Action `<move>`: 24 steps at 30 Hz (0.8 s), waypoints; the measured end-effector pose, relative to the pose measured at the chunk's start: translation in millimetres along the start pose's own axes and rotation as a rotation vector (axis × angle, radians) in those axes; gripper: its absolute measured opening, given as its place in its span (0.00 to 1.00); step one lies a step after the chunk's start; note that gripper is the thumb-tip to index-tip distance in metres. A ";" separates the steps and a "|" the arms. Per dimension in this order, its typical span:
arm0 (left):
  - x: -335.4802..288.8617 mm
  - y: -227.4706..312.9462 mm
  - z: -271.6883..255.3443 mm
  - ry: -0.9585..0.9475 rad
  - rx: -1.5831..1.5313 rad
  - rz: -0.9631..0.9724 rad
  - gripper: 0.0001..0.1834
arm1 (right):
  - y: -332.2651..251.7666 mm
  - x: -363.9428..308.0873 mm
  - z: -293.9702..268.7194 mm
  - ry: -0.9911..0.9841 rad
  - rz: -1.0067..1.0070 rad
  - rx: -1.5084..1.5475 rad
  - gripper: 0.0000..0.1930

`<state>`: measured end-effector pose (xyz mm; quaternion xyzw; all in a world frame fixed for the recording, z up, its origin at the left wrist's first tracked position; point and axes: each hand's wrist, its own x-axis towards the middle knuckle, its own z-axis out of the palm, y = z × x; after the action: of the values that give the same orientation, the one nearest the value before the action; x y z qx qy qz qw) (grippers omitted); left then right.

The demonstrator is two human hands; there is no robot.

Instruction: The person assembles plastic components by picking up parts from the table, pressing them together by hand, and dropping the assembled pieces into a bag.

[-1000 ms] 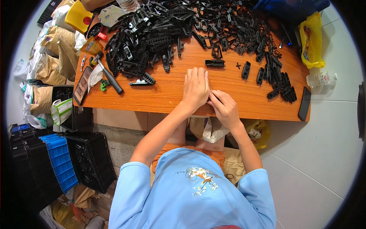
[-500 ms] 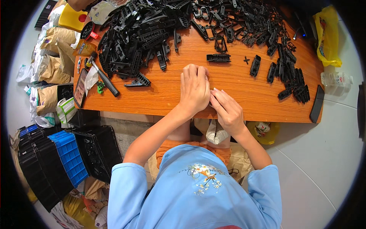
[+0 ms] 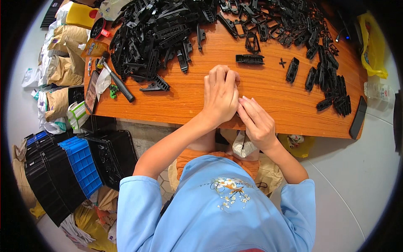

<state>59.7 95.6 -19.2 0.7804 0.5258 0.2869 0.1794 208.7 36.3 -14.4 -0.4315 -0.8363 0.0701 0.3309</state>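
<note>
We find the left hand [image 3: 221, 94] curled, the right hand [image 3: 259, 124] bent beside it; whether either grips anything, we cannot tell. One black plastic housing [image 3: 249, 59] and one black cross [image 3: 282, 63] lie ahead on the table [image 3: 180, 97].

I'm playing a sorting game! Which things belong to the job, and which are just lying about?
Probably for the job:
heaped black plastic parts
small black cross-shaped piece
anything hidden in the left hand and right hand
perhaps the hammer, untouched

Probably just lying about:
smartphone at left
clear plastic bottle
upper-right yellow plastic bag
</note>
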 end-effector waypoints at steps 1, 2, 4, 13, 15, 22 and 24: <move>-0.1 0.7 0.1 0.011 0.011 0.015 0.10 | 0.4 0.9 -0.1 0.008 0.013 0.008 0.15; 0.0 1.4 0.1 0.008 0.010 0.014 0.10 | 0.6 0.8 0.4 0.017 0.026 0.016 0.15; 1.2 2.9 -0.6 -0.018 0.043 -0.012 0.10 | -0.6 -0.3 2.1 0.023 0.059 0.039 0.15; 2.7 2.8 2.9 -0.031 0.071 0.006 0.11 | -4.1 -0.2 -1.8 0.021 0.135 0.070 0.16; 2.4 0.4 2.4 -0.020 0.064 0.007 0.11 | -4.8 1.8 -2.9 0.011 0.129 0.064 0.16; 3.7 7.1 1.6 -0.034 0.143 0.009 0.12 | 0.3 -7.4 4.2 0.037 0.132 0.104 0.16; 4.4 5.5 2.6 -0.021 0.150 0.034 0.12 | -0.9 -8.2 4.8 0.042 0.143 0.080 0.15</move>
<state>66.5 97.7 -16.9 0.8034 0.5305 0.2417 0.1212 208.5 30.2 -21.7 -0.4780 -0.7927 0.1180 0.3596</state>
